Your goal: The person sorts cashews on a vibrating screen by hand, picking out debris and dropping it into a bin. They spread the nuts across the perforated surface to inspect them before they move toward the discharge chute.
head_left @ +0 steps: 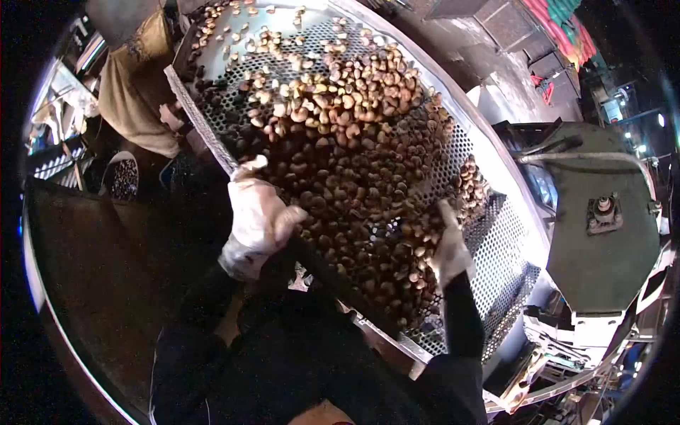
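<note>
Head view: right hand (452,251) beside brown nuts (354,173) on perforated tray (501,244)

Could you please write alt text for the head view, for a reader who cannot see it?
A person's gloved right hand is among brown nuts, apparently in-shell cashews, spread thickly across a perforated metal tray, while the gloved left hand is at the tray's edge. To the right of the tray stands a dark green machine housing.

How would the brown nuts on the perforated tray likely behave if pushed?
The nuts probably slide and tumble separately, since they lie loosely heaped. Their rounded shapes suggest some rolling, though the perforated tray might catch a few. Each looks small beside the right hand, so likely light.
</note>
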`<action>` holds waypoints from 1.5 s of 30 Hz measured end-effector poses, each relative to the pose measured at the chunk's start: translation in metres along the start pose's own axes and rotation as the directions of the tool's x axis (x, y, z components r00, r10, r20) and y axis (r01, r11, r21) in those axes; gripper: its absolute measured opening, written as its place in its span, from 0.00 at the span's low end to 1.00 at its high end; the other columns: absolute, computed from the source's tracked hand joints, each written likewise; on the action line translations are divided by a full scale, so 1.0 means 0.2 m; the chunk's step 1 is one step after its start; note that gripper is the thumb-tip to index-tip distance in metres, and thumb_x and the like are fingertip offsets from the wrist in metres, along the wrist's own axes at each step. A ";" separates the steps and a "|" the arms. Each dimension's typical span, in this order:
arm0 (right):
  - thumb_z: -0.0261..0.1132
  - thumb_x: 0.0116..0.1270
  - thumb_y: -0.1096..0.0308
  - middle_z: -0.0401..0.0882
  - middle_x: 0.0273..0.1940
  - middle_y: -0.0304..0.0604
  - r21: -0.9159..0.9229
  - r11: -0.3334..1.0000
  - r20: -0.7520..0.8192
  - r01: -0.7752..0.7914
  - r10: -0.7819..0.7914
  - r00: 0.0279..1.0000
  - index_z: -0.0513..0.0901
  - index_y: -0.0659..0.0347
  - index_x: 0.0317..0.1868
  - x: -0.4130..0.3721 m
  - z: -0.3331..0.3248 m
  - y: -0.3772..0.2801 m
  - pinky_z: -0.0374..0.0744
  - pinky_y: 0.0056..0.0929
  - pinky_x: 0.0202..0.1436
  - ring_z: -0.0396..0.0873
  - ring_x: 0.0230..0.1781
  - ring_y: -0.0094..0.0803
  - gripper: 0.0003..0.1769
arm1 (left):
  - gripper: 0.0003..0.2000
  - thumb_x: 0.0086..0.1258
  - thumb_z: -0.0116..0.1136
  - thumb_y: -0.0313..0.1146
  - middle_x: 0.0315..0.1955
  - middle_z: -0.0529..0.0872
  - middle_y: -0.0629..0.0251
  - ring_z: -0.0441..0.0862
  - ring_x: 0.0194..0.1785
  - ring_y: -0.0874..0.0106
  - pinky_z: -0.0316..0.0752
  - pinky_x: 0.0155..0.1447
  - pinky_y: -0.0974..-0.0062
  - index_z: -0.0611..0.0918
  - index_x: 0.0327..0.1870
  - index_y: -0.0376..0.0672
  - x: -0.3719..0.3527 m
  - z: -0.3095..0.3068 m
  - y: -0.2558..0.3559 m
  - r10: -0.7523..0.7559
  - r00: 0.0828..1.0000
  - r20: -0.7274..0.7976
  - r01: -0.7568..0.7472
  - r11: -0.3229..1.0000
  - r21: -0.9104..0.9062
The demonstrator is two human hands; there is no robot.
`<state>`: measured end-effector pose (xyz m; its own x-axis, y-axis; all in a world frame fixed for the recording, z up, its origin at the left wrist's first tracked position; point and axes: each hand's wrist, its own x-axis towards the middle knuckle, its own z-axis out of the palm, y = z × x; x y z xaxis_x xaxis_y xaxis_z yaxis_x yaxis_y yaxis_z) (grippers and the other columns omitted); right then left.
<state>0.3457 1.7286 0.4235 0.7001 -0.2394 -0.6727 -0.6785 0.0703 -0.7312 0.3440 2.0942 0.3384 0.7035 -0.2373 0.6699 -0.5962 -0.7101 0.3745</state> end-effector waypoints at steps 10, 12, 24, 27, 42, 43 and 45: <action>0.53 0.84 0.30 0.76 0.80 0.62 -0.866 0.453 0.004 0.214 -0.421 0.907 0.69 0.59 0.87 0.84 -0.46 -0.34 0.78 0.55 0.79 0.77 0.75 0.61 0.48 | 0.28 0.72 0.71 0.45 0.12 0.66 0.67 0.71 0.21 0.57 0.83 0.67 0.46 0.69 0.13 0.50 0.07 -0.06 -0.03 0.044 0.993 -0.110 -0.031 0.993 0.116; 0.52 0.89 0.40 0.78 0.78 0.62 -0.989 -0.050 0.145 0.137 -0.448 0.882 0.70 0.57 0.85 1.07 -0.55 -0.22 0.85 0.50 0.72 0.84 0.68 0.56 0.38 | 0.26 0.74 0.68 0.42 0.14 0.67 0.66 0.74 0.24 0.57 0.82 0.68 0.46 0.69 0.14 0.49 0.04 -0.03 0.03 0.065 0.996 -0.065 -0.062 0.997 0.053; 0.63 0.88 0.62 0.80 0.54 0.42 -0.942 0.013 0.314 0.337 -0.327 0.891 0.78 0.59 0.76 0.56 -0.35 0.31 0.91 0.29 0.48 0.83 0.43 0.28 0.23 | 0.30 0.83 0.54 0.49 0.09 0.63 0.70 0.66 0.16 0.57 0.82 0.70 0.43 0.73 0.11 0.53 0.02 0.02 -0.03 0.045 0.998 -0.033 -0.043 0.997 0.058; 0.64 0.86 0.55 0.72 0.64 0.47 -0.615 0.777 0.078 0.139 -0.115 0.990 0.74 0.57 0.80 0.40 -0.25 0.27 0.91 0.36 0.53 0.84 0.49 0.33 0.29 | 0.29 0.78 0.63 0.50 0.12 0.67 0.70 0.74 0.23 0.58 0.82 0.70 0.43 0.72 0.11 0.53 0.06 -0.04 -0.05 -0.096 0.991 -0.093 0.097 0.995 0.006; 0.58 0.78 0.19 0.80 0.76 0.61 -0.004 0.968 0.118 0.252 -0.250 0.961 0.71 0.56 0.87 -0.26 0.14 -0.35 0.83 0.65 0.71 0.82 0.74 0.54 0.55 | 0.25 0.73 0.72 0.41 0.13 0.66 0.69 0.73 0.22 0.56 0.82 0.66 0.42 0.73 0.14 0.50 0.06 -0.07 -0.05 0.025 0.999 -0.021 -0.024 0.997 0.068; 0.57 0.78 0.19 0.74 0.81 0.61 -0.161 0.958 0.065 0.238 -0.230 0.971 0.68 0.54 0.89 -0.07 0.03 -0.37 0.79 0.69 0.76 0.77 0.79 0.58 0.56 | 0.26 0.73 0.74 0.40 0.14 0.65 0.68 0.73 0.24 0.56 0.83 0.66 0.42 0.72 0.15 0.49 0.06 -0.11 -0.04 0.040 0.985 0.170 -0.051 0.997 0.061; 0.58 0.79 0.23 0.69 0.83 0.60 -0.482 0.848 -0.035 0.219 -0.268 0.963 0.67 0.53 0.88 0.32 -0.17 -0.37 0.76 0.70 0.77 0.72 0.79 0.59 0.53 | 0.25 0.69 0.78 0.41 0.15 0.65 0.67 0.75 0.25 0.56 0.83 0.65 0.42 0.73 0.15 0.47 0.11 -0.09 -0.03 0.076 0.991 -0.114 -0.064 0.992 0.109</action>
<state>0.4337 1.6748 0.4389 0.8485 -0.2828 -0.4474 -0.5292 -0.4593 -0.7134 0.3558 2.1039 0.3622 0.6075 -0.2140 0.7650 -0.5945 -0.7613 0.2591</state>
